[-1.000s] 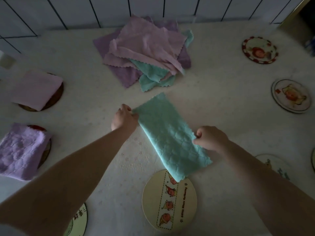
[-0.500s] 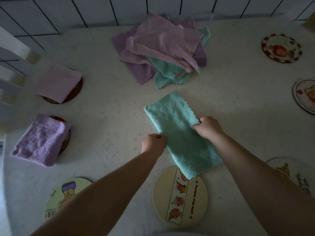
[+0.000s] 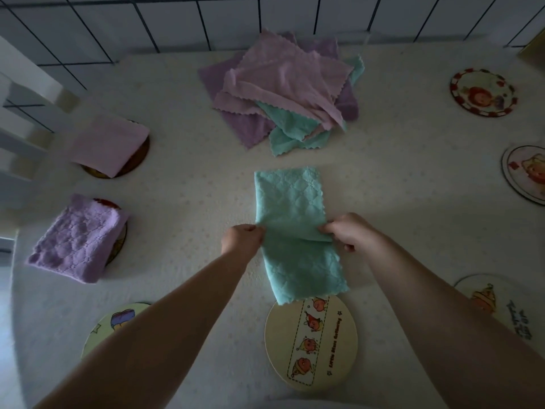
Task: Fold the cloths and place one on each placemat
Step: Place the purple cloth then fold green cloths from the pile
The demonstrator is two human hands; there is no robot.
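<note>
Teal cloth: the teal cloth (image 3: pixel 290 214) is lying as a long folded strip on the table (image 3: pixel 413 231), running from mid-table toward the near edge, its near end overlapping the far rim of the middle placemat (image 3: pixel 311 343).
Left hand: the left hand (image 3: pixel 241 239) is pinching the strip's left edge at its middle, fingers curled around the fabric.
Right hand: the right hand (image 3: pixel 348 231) is pinching the right edge opposite, fingers curled, with a crease forming across the cloth between the two hands.
Cloth pile: a loose pile of pink, purple and teal cloths (image 3: pixel 283 93) is sitting at the far edge, by the tiled wall.
Left edge: a folded pink cloth (image 3: pixel 110 146) is covering one placemat; a folded purple cloth (image 3: pixel 78 237) is covering another, nearer.
Bare placemats: one is showing near the left corner (image 3: pixel 115 323), one by the right forearm (image 3: pixel 495 302), and two along the right edge (image 3: pixel 483 91) (image 3: pixel 528 172).
</note>
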